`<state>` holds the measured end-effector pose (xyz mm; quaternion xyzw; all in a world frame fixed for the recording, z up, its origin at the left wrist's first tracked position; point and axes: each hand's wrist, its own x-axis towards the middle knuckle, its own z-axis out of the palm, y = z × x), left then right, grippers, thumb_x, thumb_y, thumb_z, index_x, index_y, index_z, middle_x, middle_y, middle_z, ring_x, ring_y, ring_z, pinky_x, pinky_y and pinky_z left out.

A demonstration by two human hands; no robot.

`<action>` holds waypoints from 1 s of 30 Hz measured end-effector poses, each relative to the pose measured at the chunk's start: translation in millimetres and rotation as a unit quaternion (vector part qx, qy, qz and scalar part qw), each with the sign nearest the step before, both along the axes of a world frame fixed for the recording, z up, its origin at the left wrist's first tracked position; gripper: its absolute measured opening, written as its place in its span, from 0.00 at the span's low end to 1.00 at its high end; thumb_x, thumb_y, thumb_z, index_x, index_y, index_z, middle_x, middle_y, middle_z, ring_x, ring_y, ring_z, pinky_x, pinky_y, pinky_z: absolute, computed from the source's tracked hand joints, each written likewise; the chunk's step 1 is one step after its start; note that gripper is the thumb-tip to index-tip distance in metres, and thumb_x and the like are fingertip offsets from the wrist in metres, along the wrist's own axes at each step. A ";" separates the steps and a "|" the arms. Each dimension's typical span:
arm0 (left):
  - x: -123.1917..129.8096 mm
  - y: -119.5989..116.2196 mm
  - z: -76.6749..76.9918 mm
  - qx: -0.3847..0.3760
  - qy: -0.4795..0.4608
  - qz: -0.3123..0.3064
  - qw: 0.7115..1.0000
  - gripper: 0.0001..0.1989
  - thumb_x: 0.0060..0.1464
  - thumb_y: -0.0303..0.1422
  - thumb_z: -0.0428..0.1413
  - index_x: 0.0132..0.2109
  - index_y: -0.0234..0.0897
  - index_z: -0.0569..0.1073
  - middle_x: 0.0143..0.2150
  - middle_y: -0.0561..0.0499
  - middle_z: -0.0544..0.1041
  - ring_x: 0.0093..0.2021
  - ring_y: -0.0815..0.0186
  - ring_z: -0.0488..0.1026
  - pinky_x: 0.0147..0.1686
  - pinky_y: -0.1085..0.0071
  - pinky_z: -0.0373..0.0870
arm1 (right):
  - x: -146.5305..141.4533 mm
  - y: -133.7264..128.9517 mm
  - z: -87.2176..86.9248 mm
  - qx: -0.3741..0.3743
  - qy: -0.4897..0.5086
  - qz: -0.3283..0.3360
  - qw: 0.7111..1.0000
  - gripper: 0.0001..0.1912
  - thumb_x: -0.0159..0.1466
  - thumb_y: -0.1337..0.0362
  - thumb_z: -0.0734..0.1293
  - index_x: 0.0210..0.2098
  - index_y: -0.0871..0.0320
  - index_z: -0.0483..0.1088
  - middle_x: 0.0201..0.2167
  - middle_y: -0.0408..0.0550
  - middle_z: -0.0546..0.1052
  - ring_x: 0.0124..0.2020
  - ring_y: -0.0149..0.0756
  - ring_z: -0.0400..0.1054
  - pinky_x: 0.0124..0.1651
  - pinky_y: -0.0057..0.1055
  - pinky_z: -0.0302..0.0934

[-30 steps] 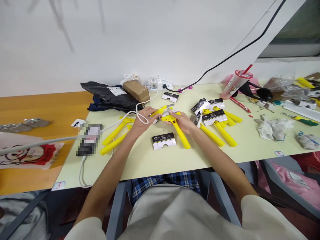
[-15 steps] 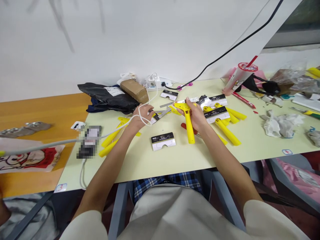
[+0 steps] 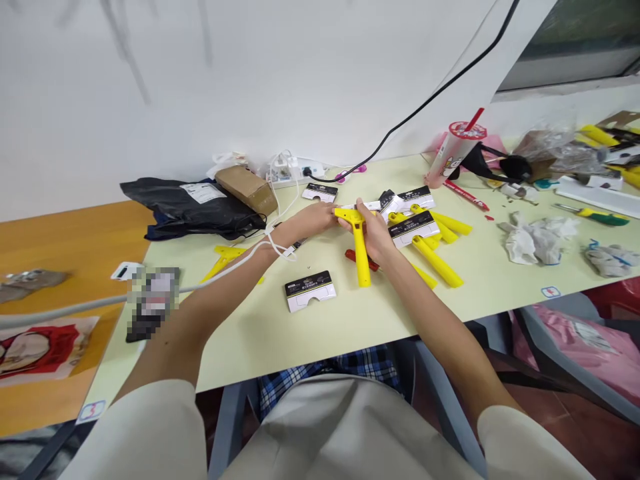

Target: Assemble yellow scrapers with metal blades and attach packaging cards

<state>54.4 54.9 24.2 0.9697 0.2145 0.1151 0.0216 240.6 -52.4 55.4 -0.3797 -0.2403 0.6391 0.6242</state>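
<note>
A yellow scraper [image 3: 361, 253] with a T-shaped head hangs handle-down in my right hand [image 3: 376, 235], whose thumb presses near the head. A pale flat strip [image 3: 371, 205] shows along the head's top edge; whether it is the blade I cannot tell. My left hand [image 3: 320, 219] meets the left end of the head, its fingertips hidden there. A white cable [image 3: 240, 261] crosses my left forearm. Under the scraper lies a red-handled tool [image 3: 351, 255], partly covered. Closest on the table is a black-and-white packaging card [image 3: 310, 291].
Several yellow scrapers [image 3: 440, 263] and cards lie right of my hands; another scraper [image 3: 219, 259] lies left. Behind are a black bag [image 3: 175, 207], a cardboard box [image 3: 249, 190] and a power strip [image 3: 287, 175]. A tall cup with straw [image 3: 453, 157] stands back right, near crumpled white gloves [image 3: 535, 237].
My left hand has moved right, from over the metal pieces to the scraper's head. My right hand keeps hold of the scraper. The whole view has shifted slightly.
</note>
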 end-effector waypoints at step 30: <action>21.6 -35.7 -1.2 0.063 0.019 0.023 0.998 0.12 0.69 0.23 0.55 0.44 0.33 0.85 0.45 0.34 0.86 0.53 0.49 0.82 0.59 0.53 0.74 | 7.7 5.1 2.8 0.012 0.025 -0.024 0.999 0.21 0.66 0.54 0.85 0.36 0.54 0.71 0.37 0.49 0.87 0.43 0.45 0.86 0.42 0.37 0.87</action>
